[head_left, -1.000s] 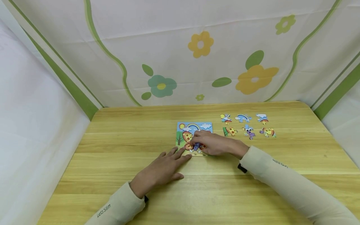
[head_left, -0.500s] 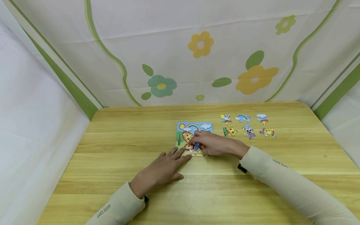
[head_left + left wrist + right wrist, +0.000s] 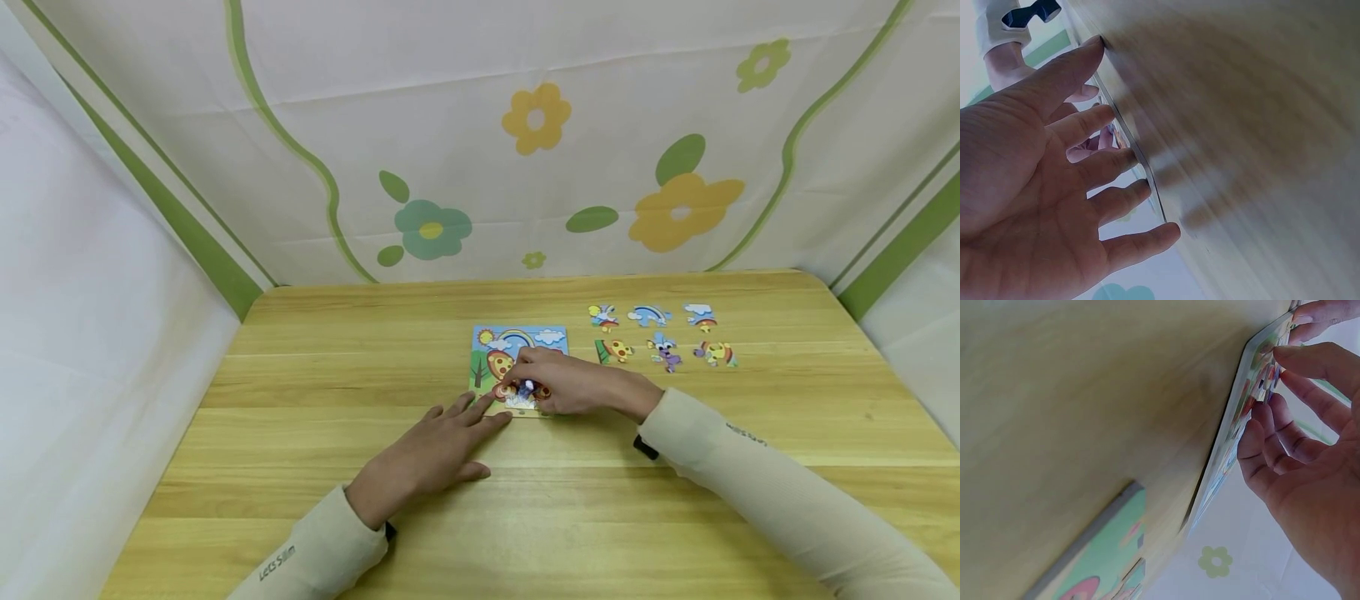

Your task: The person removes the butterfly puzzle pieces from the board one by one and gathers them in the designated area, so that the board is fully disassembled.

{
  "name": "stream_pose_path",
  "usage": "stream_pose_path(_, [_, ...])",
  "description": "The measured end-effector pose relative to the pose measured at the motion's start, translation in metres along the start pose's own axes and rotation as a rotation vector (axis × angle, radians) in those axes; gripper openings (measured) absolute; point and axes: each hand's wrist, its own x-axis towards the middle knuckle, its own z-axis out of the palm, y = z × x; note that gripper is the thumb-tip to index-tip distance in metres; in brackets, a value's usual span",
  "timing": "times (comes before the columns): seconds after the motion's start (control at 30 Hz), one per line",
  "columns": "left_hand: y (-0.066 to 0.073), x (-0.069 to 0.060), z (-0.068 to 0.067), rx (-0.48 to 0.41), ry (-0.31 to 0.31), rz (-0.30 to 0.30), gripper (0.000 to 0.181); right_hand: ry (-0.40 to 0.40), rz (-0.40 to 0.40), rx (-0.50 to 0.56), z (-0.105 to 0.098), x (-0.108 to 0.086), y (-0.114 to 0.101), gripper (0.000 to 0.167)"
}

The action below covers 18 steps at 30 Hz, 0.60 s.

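Note:
A picture puzzle board [image 3: 517, 328], printed with a butterfly, sun and rainbow, lies flat on the wooden table. Over its lower middle my right hand [image 3: 566, 383] pinches a small purple-blue puzzle piece [image 3: 527, 388]; the fingers partly cover it. The right wrist view shows the thumb and fingers [image 3: 1263, 415] curled at the board's surface, with a thin sliver of the piece between them. Palm down, my left hand [image 3: 431, 454] has its fingers spread, and its fingertips rest at the board's lower left edge. In the left wrist view the fingers [image 3: 1119, 199] reach that edge.
Right of the board, several loose puzzle pieces lie in two rows, among them a rainbow piece [image 3: 649, 315] and a purple character piece [image 3: 664, 352]. The wooden table [image 3: 570, 517] ends at a white flowered curtain [image 3: 465, 150] behind.
The piece under my right fingers has tilted: its dark purple face now shows a bright glare, and a pale area appears below it on the board. Both hands stay nearly still.

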Motion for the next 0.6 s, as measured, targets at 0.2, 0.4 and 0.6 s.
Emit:
stream_pose_path(0.2, [-0.0005, 0.0003, 0.0009, 0.003, 0.005, 0.002, 0.071, -0.012, 0.014, 0.008, -0.0012, 0.0007, 0.0, 0.051])
stream_pose_path(0.4, [-0.0007, 0.0003, 0.0014, 0.001, 0.01, 0.004, 0.071, -0.011, 0.009, 0.001, -0.0018, 0.0013, 0.0005, 0.051])
stream_pose_path(0.6, [-0.0008, 0.0004, 0.0013, 0.001, 0.005, 0.004, 0.071, -0.018, 0.017, 0.004, -0.0013, 0.0026, 0.0009, 0.05])
